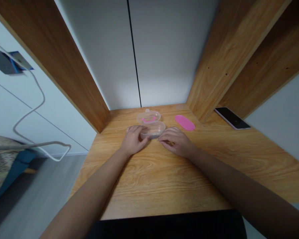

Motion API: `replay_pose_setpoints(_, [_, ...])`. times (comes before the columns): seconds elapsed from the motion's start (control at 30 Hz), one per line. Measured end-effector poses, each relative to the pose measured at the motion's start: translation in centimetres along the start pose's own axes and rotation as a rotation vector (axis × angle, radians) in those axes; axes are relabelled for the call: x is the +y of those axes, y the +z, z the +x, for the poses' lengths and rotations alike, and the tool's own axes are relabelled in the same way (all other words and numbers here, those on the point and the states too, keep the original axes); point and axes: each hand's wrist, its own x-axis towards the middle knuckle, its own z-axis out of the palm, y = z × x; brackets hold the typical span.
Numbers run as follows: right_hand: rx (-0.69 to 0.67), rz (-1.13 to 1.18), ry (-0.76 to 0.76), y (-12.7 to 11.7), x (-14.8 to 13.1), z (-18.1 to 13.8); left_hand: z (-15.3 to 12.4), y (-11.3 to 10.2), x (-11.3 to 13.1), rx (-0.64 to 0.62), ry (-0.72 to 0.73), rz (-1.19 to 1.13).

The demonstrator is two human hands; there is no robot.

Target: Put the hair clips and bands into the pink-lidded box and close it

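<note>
My left hand (134,140) grips the left end of a clear plastic case (160,127), thumb at the front and fingers over the rim. The case lies open, its hinged clear lid (157,116) folded back behind it with a pink handle (149,119). Small, indistinct contents show at the bottom of the case. Close to its right front end, my right hand (175,142) is closed, fingertips pinched together. Small gold-coloured pieces (170,143) show between its fingers; their kind is too small to make out. Behind that hand lies a flat pink oval piece (184,122).
A wooden desk (149,186) carries everything, with wooden uprights (219,66) on both sides and a pale panel (164,49) behind. A dark-screened phone (231,118) lies at the right. A white cable (41,96) hangs at the left, beyond the desk edge.
</note>
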Motion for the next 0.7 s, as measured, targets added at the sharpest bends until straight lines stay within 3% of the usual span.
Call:
replay_pose_setpoints(0.37, [-0.167,0.040,0.024,0.43,0.47,-0.36,-0.04,-0.08,0.01,-0.006,0.006,-0.006])
replay_pose_setpoints(0.7, [-0.134,0.012,0.035,0.74,0.24,-0.33,-0.04,0.01,-0.03,0.014,0.019,-0.009])
